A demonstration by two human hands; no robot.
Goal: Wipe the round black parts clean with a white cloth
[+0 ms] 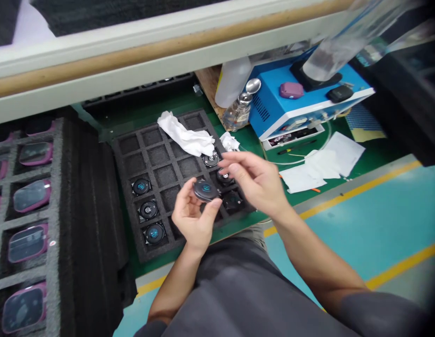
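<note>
My left hand (196, 213) holds a dark round device (206, 188) by its edges, with a blue-green mark on its upper face. Just right of it, my right hand (257, 180) hovers over the tray's right side, thumb and fingertips close together; whether anything small is between them is hidden. Below both hands lies a grey foam tray (142, 157) with square compartments. Round dark parts (154, 233) sit in its left column, and others (211, 159) in its right part. A crumpled white cloth (185, 135) lies across the tray's far side.
Foam trays holding purple-framed pieces (28, 243) are stacked at left. Behind at right are a blue box (276, 103), a glass bottle (237, 112) and a white bottle (233, 82). White papers (305, 175) lie on the green bench; a shelf edge (133, 56) crosses above.
</note>
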